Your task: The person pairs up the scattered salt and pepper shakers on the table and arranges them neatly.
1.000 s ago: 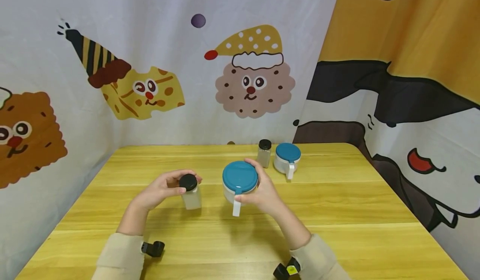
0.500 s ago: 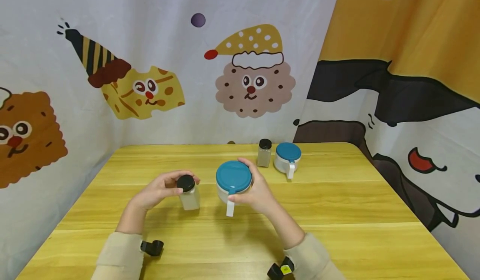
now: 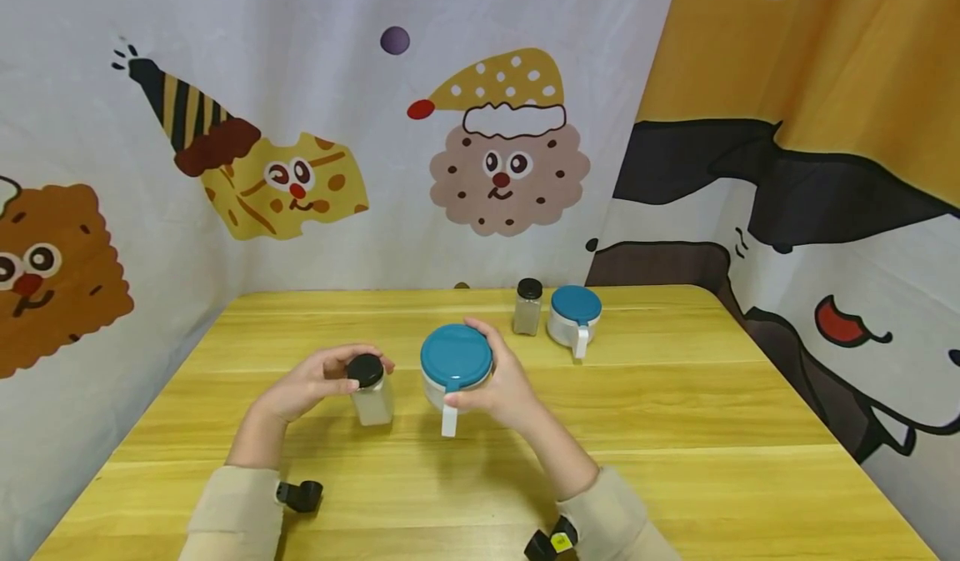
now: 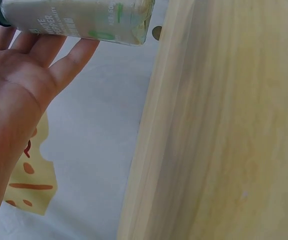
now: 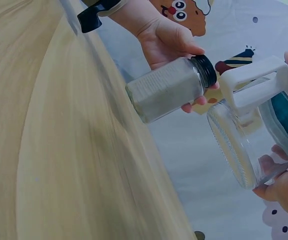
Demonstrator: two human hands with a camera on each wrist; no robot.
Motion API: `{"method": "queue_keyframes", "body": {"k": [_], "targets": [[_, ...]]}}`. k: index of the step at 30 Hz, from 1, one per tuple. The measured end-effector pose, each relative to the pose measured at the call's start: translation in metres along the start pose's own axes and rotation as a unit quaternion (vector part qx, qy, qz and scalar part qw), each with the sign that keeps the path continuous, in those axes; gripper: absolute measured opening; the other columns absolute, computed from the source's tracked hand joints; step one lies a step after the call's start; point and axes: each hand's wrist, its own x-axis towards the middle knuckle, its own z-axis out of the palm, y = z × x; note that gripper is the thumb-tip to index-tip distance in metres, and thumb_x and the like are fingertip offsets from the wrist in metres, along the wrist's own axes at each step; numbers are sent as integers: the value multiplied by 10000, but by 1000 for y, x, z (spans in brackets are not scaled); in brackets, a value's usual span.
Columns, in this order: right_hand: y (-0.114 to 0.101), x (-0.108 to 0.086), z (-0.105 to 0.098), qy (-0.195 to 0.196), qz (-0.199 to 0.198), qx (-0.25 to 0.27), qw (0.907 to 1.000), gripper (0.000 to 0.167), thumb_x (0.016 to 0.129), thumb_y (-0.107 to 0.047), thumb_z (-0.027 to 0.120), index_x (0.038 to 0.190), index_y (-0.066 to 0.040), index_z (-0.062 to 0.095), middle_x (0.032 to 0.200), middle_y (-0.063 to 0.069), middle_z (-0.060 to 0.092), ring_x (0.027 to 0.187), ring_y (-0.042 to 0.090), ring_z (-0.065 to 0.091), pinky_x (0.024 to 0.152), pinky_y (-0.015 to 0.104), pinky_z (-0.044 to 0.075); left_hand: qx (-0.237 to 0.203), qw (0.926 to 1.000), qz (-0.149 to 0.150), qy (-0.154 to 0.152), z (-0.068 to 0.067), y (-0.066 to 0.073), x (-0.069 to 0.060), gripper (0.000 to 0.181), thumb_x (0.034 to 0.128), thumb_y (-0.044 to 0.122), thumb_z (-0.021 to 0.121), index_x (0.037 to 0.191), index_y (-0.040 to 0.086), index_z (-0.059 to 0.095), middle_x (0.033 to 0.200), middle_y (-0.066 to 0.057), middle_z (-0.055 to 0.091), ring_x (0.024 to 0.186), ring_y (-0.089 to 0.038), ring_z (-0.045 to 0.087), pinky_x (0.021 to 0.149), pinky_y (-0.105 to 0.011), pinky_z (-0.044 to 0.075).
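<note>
My left hand (image 3: pixel 303 382) grips a white pepper bottle (image 3: pixel 372 403) by its black cap, thumb on the near side and fingers behind. In the left wrist view the label on the pepper bottle (image 4: pixel 84 17) partly reads white pepper. To its right, my right hand (image 3: pixel 506 382) holds a clear glass seasoning jar (image 3: pixel 456 357) with a blue lid and a white handle. Fingers and thumb reach around the jar's side, as the jar (image 5: pixel 246 145) shows in the right wrist view. Jar and bottle are apart, both held above the table.
Near the back edge of the wooden table (image 3: pixel 675 411) stand a second black-capped bottle (image 3: pixel 527 313) and a second blue-lidded jar (image 3: pixel 574 319), side by side. A cartoon-printed curtain (image 3: pixel 315 69) hangs behind the table. Small black cameras sit at both cuffs.
My right hand has carried the seasoning jar to the left. The left hand with the pepper bottle has shifted slightly left as well. The back pair has stayed put.
</note>
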Motion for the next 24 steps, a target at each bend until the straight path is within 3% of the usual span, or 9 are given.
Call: {"method": "queue_keyframes", "body": {"k": [9,18,24], "targets": [[2,-1,10,44,78,-69,9999,968,652,-77,874,1453,-216,347,1363,115,470,1203,301,487,974,474,405,-146,9995,91,-275,-5,-4,-3,418,954,-66,483,1350,-147,376,1325,-322,471,1240,-355,475,1015,-362,385],[4,-1,16,-28,45,-55,10000,961,659,-114,879,1453,-207,346,1361,119,474,1200,310,492,967,478,412,-141,9992,136,-345,-8,-6,-6,418,952,-92,451,1343,-186,333,1328,-324,464,1244,-354,470,1016,-361,383],[5,-1,21,29,50,-29,10000,971,646,-77,870,1454,-205,347,1340,121,494,1181,299,510,971,469,406,-248,9991,79,-339,-13,-9,-10,416,956,-77,453,1347,-169,347,1328,-360,431,1246,-421,435,1021,-380,376]]}}
